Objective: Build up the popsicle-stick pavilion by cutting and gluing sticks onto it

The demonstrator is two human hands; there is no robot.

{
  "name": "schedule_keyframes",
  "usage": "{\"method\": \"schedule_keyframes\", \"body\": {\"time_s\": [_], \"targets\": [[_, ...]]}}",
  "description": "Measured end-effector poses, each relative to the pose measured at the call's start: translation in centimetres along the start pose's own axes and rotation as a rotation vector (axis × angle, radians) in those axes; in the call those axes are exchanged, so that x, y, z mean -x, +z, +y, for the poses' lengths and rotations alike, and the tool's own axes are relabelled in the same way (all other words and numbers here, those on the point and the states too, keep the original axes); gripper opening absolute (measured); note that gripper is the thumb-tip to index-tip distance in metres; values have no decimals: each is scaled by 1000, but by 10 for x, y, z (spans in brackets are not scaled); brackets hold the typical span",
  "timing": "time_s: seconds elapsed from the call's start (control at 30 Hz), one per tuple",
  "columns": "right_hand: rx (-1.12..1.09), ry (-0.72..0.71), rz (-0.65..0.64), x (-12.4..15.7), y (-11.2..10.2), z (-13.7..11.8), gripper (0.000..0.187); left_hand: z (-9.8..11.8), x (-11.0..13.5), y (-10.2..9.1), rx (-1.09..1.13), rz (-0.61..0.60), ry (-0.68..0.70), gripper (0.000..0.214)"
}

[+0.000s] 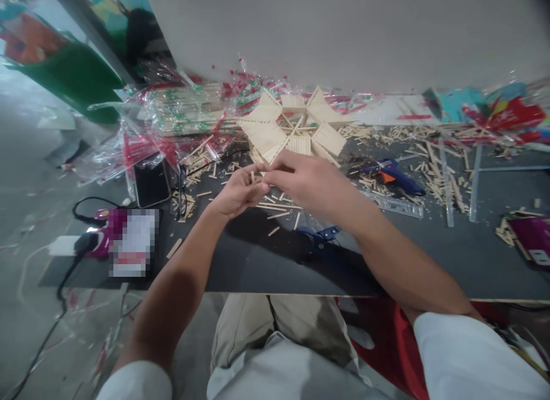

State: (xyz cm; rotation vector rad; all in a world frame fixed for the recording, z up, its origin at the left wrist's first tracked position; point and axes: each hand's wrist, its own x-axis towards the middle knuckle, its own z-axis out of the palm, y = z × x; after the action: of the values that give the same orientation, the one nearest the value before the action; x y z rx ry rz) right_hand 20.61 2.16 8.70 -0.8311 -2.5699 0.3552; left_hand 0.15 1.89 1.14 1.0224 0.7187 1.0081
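Observation:
My left hand (pixel 241 189) and my right hand (pixel 306 179) meet over the black board (pixel 258 262), fingertips pinched together on a small wooden stick (pixel 253 175). Just behind them stands a star-shaped model of wooden sticks (pixel 289 129), with several flat panels fanning out from its middle. Loose sticks (pixel 279 208) lie on the board under my hands. Blue-handled cutters (pixel 318 235) lie below my right wrist.
A blue glue gun (pixel 397 176) and a clear ruler (pixel 393 205) lie to the right among stick offcuts (pixel 433 171). Packets of sticks in clear wrap (pixel 180 116) pile up at the back left. A phone (pixel 151 183) and a power strip (pixel 62 245) sit left.

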Motion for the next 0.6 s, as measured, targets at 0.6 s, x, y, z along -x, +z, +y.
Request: {"method": "schedule_keyframes", "body": {"time_s": [0.6], "targets": [[303,235,-587,-3,7,-3,26,-12,-6,-19,-1013,192,48,12]]}}
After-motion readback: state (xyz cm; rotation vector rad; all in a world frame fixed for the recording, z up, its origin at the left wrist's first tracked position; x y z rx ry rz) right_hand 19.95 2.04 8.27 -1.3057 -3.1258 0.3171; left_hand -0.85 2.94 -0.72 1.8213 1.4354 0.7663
